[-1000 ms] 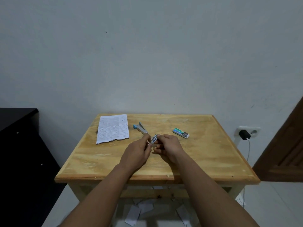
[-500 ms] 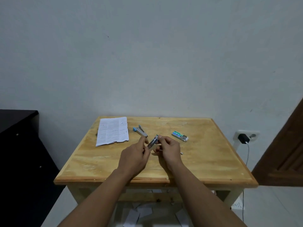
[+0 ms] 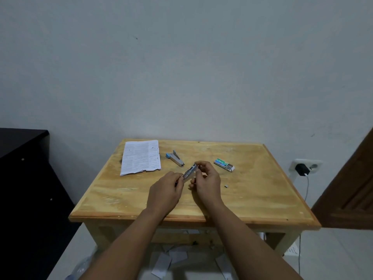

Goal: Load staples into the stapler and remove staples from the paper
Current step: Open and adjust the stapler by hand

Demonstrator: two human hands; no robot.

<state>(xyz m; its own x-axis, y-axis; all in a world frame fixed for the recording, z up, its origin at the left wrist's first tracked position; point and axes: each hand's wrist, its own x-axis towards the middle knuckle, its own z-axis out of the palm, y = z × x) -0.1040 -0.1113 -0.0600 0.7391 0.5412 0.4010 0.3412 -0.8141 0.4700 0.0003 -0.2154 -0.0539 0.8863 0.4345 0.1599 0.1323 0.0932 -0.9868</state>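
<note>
Since a moment ago the right hand (image 3: 207,183) has slid up the slim metal stapler (image 3: 189,174), pinching its far tip; the left hand (image 3: 166,191) grips its near end above the grainy wooden table (image 3: 252,195); printed paper (image 3: 141,157) lies flat, rear-left.

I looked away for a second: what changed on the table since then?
A small staple piece now lies on the table right of the right hand. Both hands, left hand too, still hold the metal stapler part. Paper, blue stapler and staple box stayed.
</note>
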